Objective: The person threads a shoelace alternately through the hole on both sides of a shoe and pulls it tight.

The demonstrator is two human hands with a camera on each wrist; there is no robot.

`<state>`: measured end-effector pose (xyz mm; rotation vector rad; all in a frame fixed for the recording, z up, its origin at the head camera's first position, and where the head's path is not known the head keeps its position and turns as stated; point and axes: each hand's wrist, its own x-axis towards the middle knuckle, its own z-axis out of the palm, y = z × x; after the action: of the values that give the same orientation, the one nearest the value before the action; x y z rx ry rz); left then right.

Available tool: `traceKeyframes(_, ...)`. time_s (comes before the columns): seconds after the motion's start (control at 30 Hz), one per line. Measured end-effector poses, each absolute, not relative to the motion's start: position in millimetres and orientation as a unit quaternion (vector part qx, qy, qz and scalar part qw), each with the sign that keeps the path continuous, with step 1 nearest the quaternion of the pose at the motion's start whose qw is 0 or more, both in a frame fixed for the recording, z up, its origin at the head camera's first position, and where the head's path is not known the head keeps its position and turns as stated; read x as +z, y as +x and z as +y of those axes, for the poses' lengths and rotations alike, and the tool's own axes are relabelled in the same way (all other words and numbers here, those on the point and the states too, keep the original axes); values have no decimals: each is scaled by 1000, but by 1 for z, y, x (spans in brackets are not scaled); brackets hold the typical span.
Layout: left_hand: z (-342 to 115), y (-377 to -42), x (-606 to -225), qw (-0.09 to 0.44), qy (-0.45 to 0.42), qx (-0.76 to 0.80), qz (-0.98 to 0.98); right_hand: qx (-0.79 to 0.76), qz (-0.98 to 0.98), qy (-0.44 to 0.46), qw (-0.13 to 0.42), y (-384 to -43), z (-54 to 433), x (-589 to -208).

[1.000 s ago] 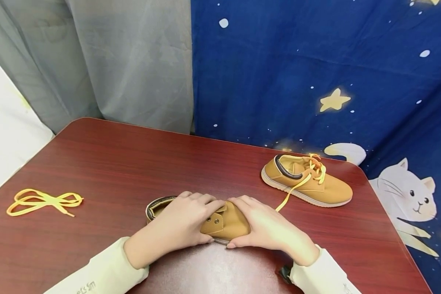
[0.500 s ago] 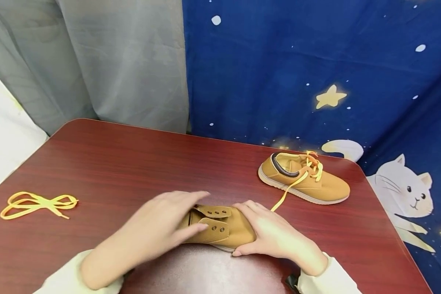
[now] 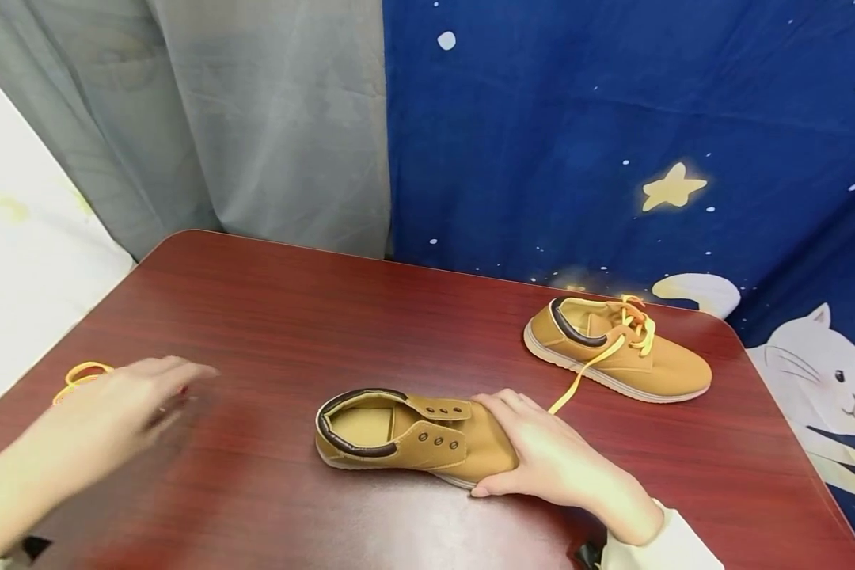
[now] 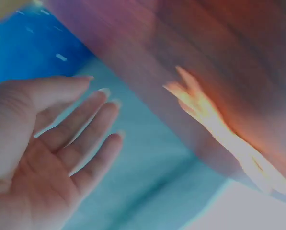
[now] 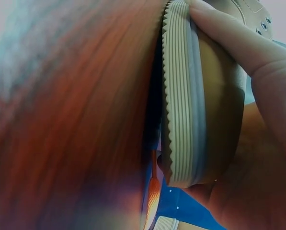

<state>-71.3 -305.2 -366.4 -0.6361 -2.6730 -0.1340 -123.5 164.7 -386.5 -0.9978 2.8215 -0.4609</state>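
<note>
A tan shoe [image 3: 427, 435] with bare eyelets and no lace in it lies on the table, toe to the right. My right hand [image 3: 552, 451] grips its toe, thumb along the near side and fingers over the far side. In the right wrist view, the thumb [image 5: 243, 36] presses beside the ribbed sole [image 5: 181, 105]. My left hand [image 3: 121, 419], blurred, is over the table at the left with nothing in it. It partly covers a yellow shoelace [image 3: 81, 376]; in the left wrist view, fingers are relaxed and the bundled lace [image 4: 219, 129] lies apart from them.
A second tan shoe [image 3: 620, 352] with yellow laces stands at the back right, one lace end trailing toward the right hand. The dark red table [image 3: 271, 317] reaches back to a grey curtain [image 3: 292, 119] and a blue starry curtain [image 3: 527, 134].
My left hand has let go of the shoe and moved left to the loose shoelace, uncovering the shoe's opening and eyelets. The right hand has stayed on the toe.
</note>
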Motion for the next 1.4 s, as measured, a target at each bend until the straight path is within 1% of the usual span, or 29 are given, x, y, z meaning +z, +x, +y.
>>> traceKeyframes(0.1, -344, -72, -375, 221, -252, -26, -942, -153, 928, -337, 53, -124, 166, -387)
traceKeyframes(0.2, -369, -73, -386, 228, -266, -17, -936, -152, 927, -341, 49, -124, 166, -388)
traceKeyframes(0.3, -384, -76, -396, 222, -275, -27, -935, -153, 927, -339, 46, -124, 167, -389)
traceKeyframes(0.43, -389, -80, -403, 186, -274, -40, -943, -160, 926, -339, 48, -124, 167, -389)
traceKeyframes(0.53, -386, -83, -402, 168, -265, -35, -949, -164, 924, -341, 52, -124, 167, -390)
traceKeyframes(0.83, -371, -90, -402, 171, -240, -28, -955, -160, 927, -336, 51, -125, 167, -390)
traceKeyframes(0.93, -364, -93, -405, 183, -246, -35, -951, -159, 927, -335, 50, -125, 168, -390)
traceKeyframes(1.07, -351, -94, -406, 183, -260, -43, -947, -160, 927, -336, 50, -125, 168, -391)
traceKeyframes(1.3, -317, -86, -400, 115, -215, -92, -965, -161, 928, -333, 49, -125, 169, -391)
traceKeyframes(1.4, -304, -81, -396, 108, -208, -101, -967, -161, 927, -334, 50, -125, 169, -392)
